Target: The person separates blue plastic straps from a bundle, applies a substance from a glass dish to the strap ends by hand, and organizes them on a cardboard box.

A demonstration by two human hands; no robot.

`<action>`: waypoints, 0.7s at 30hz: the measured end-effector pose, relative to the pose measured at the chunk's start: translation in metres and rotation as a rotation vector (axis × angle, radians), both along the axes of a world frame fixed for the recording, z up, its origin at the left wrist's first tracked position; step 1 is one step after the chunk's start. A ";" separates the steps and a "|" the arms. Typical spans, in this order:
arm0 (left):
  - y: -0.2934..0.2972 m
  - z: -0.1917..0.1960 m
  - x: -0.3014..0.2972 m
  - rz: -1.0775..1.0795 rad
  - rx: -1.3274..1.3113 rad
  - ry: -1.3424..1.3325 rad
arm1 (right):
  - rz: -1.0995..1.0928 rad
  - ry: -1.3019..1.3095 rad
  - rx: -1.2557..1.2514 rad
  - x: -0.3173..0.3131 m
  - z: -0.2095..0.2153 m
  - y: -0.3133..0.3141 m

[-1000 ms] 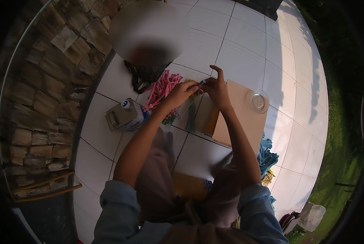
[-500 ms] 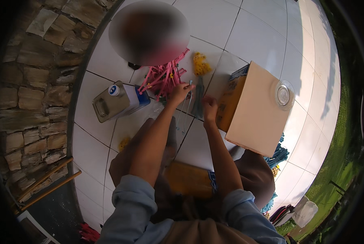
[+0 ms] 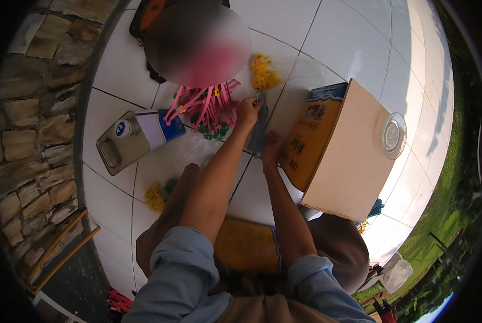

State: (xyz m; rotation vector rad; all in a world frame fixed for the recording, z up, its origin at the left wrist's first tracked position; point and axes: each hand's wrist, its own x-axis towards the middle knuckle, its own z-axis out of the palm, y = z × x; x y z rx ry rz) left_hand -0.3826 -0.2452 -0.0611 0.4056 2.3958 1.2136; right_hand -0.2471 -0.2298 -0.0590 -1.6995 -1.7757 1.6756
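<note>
My left hand (image 3: 248, 113) reaches forward, its fingers closed at the far end of a narrow bundle of grey-green cords (image 3: 258, 127) lying on the tiles. My right hand (image 3: 272, 147) is curled beside the near end of that bundle, close to the yellow box; what its fingers hold, if anything, is hidden. Left of my left hand is a tangle of pink straps with small beads (image 3: 203, 107), over some dark green pieces (image 3: 214, 131). A pile of small yellow pieces (image 3: 264, 72) lies beyond the bundle, on clear plastic.
A yellow and blue box (image 3: 313, 134) stands at right, with a pale board (image 3: 348, 156) and a clear round lid (image 3: 394, 135). A metal can (image 3: 125, 140) lies at left. More yellow pieces (image 3: 155, 199) lie beside my left knee. Another person sits opposite.
The pale looped cords that hung from my left hand no longer show. That hand has come to the bundle's far end. My right hand has shifted slightly nearer me; the whole view has shifted.
</note>
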 end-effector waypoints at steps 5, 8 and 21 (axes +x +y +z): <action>0.000 -0.008 0.009 0.169 0.012 -0.074 | 0.183 0.002 0.119 0.000 -0.009 0.006; -0.012 -0.007 0.004 0.097 0.128 -0.040 | 0.217 -0.028 0.233 -0.008 -0.004 0.002; -0.026 0.011 0.003 0.023 -0.048 -0.026 | 0.249 -0.082 0.287 -0.036 0.033 0.009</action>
